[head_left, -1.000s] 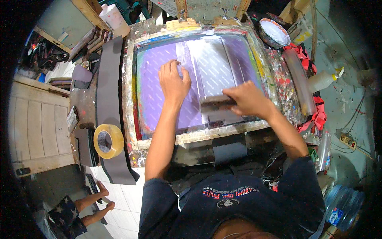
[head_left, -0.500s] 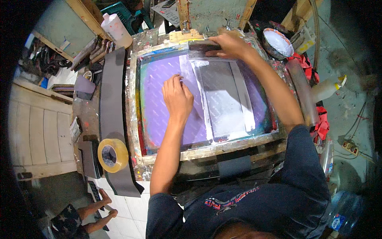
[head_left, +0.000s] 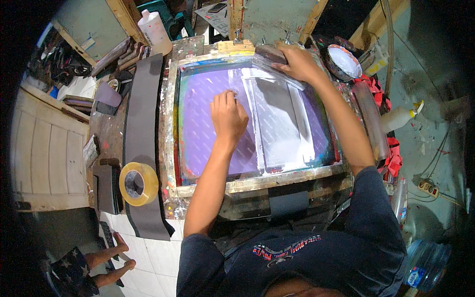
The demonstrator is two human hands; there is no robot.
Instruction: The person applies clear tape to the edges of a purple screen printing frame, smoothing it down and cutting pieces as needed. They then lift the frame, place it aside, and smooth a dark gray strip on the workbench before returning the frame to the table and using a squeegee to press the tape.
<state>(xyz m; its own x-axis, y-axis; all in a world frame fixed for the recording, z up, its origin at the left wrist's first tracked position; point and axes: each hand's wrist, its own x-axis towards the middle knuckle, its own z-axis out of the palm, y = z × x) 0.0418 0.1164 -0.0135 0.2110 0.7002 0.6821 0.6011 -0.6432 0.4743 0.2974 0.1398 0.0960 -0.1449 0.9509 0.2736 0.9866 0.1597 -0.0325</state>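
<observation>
A silk-screen printing frame [head_left: 171, 123] lies on the workbench, with purple mesh [head_left: 203, 141] inside its wooden sides. White ink [head_left: 282, 156] covers a rectangular area right of the middle, with thicker streaks along its edges. At the frame's far side my right hand [head_left: 299, 64] grips a squeegee [head_left: 267, 54], slanted, its white-smeared edge at the far end of the inked area. My left hand [head_left: 229, 116] hovers over the purple mesh with its fingers curled together. Whatever its fingertips may hold is hidden.
Left of the frame lie a long dark strip [head_left: 143, 99] and a roll of clear tape [head_left: 138, 184]. A white-lined bowl [head_left: 345, 62] stands at the far right, a plastic bottle [head_left: 155, 32] at the far left. Another person's legs [head_left: 106, 265] show at lower left.
My right hand has turned the squeegee from nearly level to a slant and moved it rightward over the inked area. My left hand stays over the mesh. The whole view has shifted slightly.
</observation>
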